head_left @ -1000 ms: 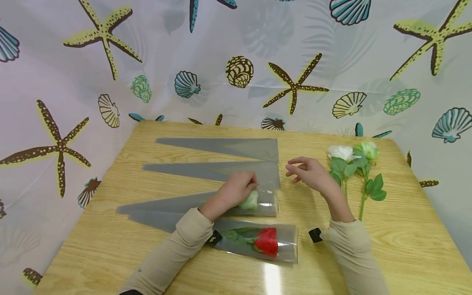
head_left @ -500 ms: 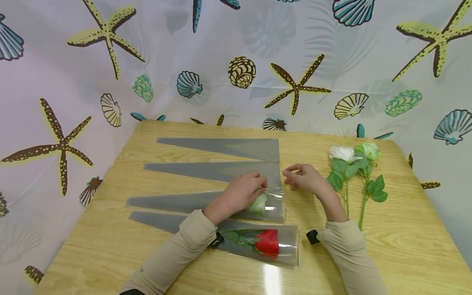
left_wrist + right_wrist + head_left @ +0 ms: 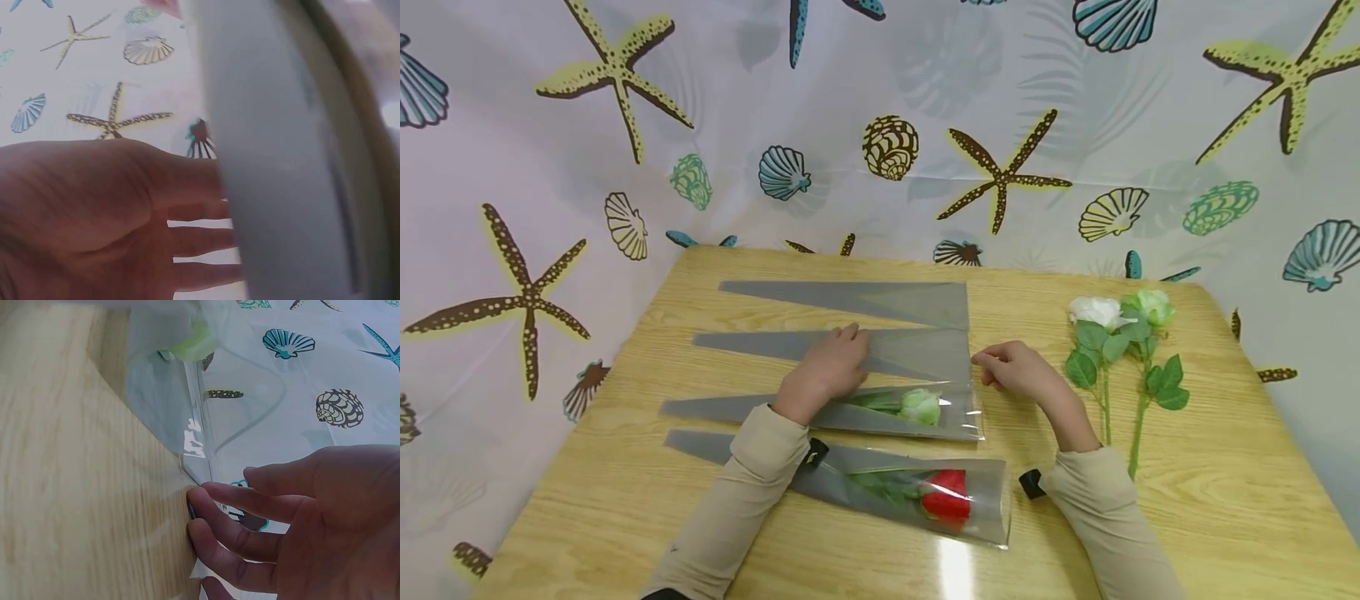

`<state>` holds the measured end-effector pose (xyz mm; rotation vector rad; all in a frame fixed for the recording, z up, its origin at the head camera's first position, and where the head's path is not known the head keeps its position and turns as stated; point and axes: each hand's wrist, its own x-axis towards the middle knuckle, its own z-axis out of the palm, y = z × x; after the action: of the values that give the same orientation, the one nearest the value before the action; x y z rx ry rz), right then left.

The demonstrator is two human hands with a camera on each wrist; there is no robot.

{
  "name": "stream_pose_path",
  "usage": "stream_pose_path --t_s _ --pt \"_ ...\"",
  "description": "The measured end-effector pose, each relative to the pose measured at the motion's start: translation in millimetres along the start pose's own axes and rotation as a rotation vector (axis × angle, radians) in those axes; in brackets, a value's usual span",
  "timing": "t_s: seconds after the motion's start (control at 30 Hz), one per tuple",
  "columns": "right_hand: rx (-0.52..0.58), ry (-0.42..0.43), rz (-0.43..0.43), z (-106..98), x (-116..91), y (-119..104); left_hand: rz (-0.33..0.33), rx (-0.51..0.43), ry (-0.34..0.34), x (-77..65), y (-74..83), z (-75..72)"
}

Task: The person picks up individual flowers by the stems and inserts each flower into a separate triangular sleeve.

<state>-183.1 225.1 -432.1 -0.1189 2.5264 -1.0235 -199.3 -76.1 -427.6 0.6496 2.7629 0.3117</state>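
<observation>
My left hand (image 3: 827, 371) lies over the middle of a flat clear-and-grey flower sleeve (image 3: 925, 354), fingers extended. The left wrist view shows its fingers fairly straight, their tips hidden behind a blurred pale surface (image 3: 262, 156). At the wide right end of that sleeve, my right hand (image 3: 1022, 379) has its fingertips right at the edge. Its fingers are loosely bent, thumb apart from them, in the right wrist view. Just nearer lies a sleeve (image 3: 958, 421) with a pale green rose (image 3: 921, 407) inside. Nearest is another sleeve (image 3: 988, 512), holding a red rose (image 3: 946, 498).
One more flat sleeve (image 3: 925, 302) lies farthest back on the wooden table (image 3: 587, 492). Toward the right lie a white rose (image 3: 1097, 313) and a pale green rose (image 3: 1152, 307) with leafy stems. Behind the table hangs a curtain (image 3: 850, 100) printed with shells and starfish.
My left hand has moved left and away from the sleeved green rose, onto the flat sleeve behind. That rose's sleeve has shifted right. My right hand has come slightly nearer and to the left.
</observation>
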Motion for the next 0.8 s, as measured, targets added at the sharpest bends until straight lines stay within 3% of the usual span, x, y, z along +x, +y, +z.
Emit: stream_pose_path --t_s 0.1,0.43,0.8 --pt "0.018 -0.007 -0.002 2.5 1.7 -0.7 -0.016 0.015 -0.007 -2.3 -1.1 1.5" --pt "0.003 0.006 0.008 5.7 5.8 -2.0 -0.007 0.094 0.124 4.6 1.7 11.0" --pt "-0.003 0.021 0.034 4.9 5.1 0.5 0.029 0.065 0.181 12.4 -6.3 9.7"
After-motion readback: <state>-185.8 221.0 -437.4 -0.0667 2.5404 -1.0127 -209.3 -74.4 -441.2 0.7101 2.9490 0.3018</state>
